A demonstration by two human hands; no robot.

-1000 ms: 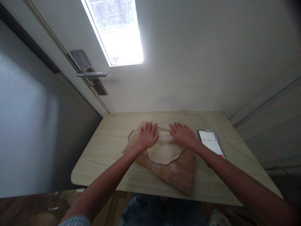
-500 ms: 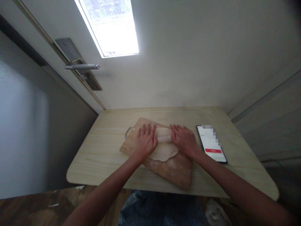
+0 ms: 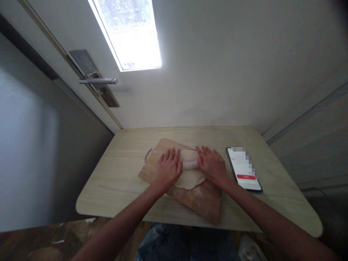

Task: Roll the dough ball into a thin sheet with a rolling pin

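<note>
A flat round of pale dough (image 3: 189,177) lies on a floured wooden board (image 3: 202,199) in the middle of the table. A pale rolling pin (image 3: 189,160) lies across the dough's far part. My left hand (image 3: 168,168) rests flat on the pin's left end, fingers stretched forward. My right hand (image 3: 213,165) presses flat on the pin's right end, fingers also stretched out. Both palms cover the ends of the pin, so only its middle shows.
A phone (image 3: 244,173) with a lit screen lies on the light wooden table (image 3: 122,174), just right of the board. A metal ring (image 3: 148,154) sticks out at the board's far left corner. A white door with a lever handle (image 3: 98,81) stands behind the table.
Both hands have drawn the rolling pin slightly back toward me over the dough. The visible part of the dough in front of the pin has become smaller.
</note>
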